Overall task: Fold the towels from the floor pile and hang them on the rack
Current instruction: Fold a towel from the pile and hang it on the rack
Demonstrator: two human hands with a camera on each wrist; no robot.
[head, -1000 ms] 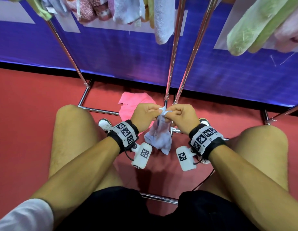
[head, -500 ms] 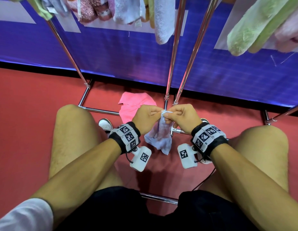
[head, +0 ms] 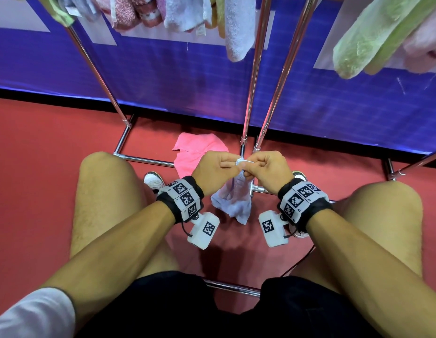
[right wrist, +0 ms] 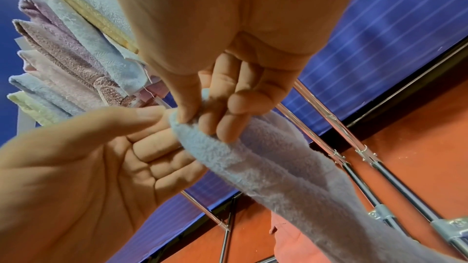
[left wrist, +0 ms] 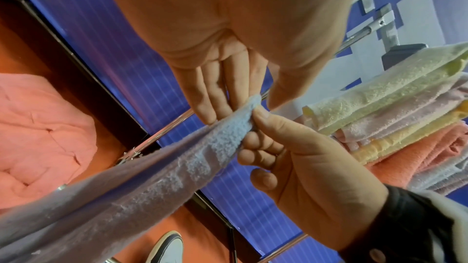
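A light blue towel (head: 234, 203) hangs bunched between my knees, its lower end just above the red floor. My left hand (head: 232, 165) and right hand (head: 248, 167) meet at its top corner and both pinch it. In the left wrist view the towel (left wrist: 152, 177) runs to the lower left, with the right thumb (left wrist: 268, 121) pressed on its tip. In the right wrist view the right fingers (right wrist: 222, 123) curl over the towel (right wrist: 278, 167). A pink towel (head: 195, 152) lies crumpled on the floor behind my hands. The rack's poles (head: 254, 69) rise beyond.
Folded towels (head: 180, 15) hang along the rack's top bar, with green ones (head: 372, 37) at the right. Rack base bars (head: 148, 159) cross the floor by my white shoe (head: 152, 180). A blue wall panel (head: 187, 81) stands close behind the rack.
Both hands stay at the towel's top corner and have worked their fingers along it. The towel hangs a little narrower and higher than a second ago.
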